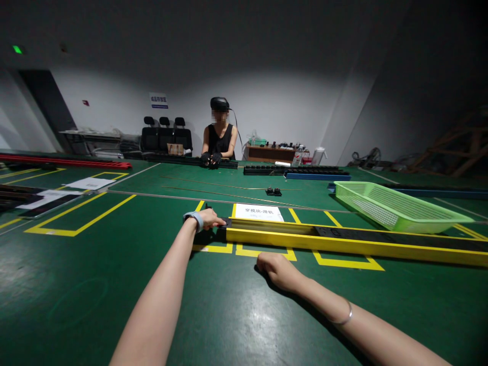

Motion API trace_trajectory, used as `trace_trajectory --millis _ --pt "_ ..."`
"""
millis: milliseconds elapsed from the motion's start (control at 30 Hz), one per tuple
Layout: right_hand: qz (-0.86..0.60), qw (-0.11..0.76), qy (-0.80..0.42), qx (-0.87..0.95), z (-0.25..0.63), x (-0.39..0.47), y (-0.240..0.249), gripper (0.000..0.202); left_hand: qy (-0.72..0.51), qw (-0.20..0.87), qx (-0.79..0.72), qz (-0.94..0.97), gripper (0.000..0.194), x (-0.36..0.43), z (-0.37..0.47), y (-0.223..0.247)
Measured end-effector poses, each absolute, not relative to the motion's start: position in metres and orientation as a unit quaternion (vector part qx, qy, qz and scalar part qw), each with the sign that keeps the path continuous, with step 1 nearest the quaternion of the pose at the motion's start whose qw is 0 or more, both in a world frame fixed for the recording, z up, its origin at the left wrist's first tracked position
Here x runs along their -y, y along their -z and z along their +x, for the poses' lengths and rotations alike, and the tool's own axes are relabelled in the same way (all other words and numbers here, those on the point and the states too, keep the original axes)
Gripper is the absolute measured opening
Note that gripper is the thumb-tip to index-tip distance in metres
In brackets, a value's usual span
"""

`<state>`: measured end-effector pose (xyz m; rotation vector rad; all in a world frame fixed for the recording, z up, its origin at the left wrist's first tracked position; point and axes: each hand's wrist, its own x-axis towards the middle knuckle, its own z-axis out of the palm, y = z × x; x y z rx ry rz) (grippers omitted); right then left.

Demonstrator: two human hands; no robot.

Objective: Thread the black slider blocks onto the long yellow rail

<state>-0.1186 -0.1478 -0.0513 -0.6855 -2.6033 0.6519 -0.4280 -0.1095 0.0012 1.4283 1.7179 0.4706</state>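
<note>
A long yellow rail [343, 245] lies across the green table [236, 315], with black pieces [335, 232] inside its channel. At its left end sits a black block [225, 223], partly outside the channel. My left hand [209, 219], with a blue band at the wrist, is closed at this block, its fingers touching it. My right hand [275, 270] rests on the table in front of the rail, its fingers curled in; nothing shows in it. A white paper sign [259, 212] lies behind the rail.
A light green basket [396, 206] stands behind the rail at the right. Two thin rods [229, 195] and small black parts [273, 191] lie farther back. Across the table a person [220, 134] in a headset handles a dark rail. Papers [89, 183] lie at left.
</note>
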Motion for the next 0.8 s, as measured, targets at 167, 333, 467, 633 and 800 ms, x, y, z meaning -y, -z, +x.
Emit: trace_trajectory --millis 167,333,467,633,800 --pt "-0.243 0.182 -0.229 0.925 -0.119 0.148 0.050 0.027 -0.198 0.376 -0.691 0.585 0.044 0.113 -0.424 -0.007" --pt "-0.241 0.181 -0.229 0.926 -0.119 0.149 0.049 0.026 -0.196 0.361 -0.693 0.593 0.043 0.119 -0.417 -0.015" --pt "-0.240 0.184 -0.231 0.925 -0.119 0.149 0.049 0.025 -0.193 0.373 -0.687 0.593 0.039 0.124 -0.410 -0.021" --pt "-0.240 0.187 -0.233 0.924 -0.119 0.149 0.050 0.024 -0.194 0.376 -0.690 0.587 0.034 0.126 -0.405 -0.024" --pt "-0.242 0.189 -0.234 0.923 -0.119 0.150 0.049 0.023 -0.210 0.347 -0.692 0.597 0.030 0.124 -0.400 -0.022"
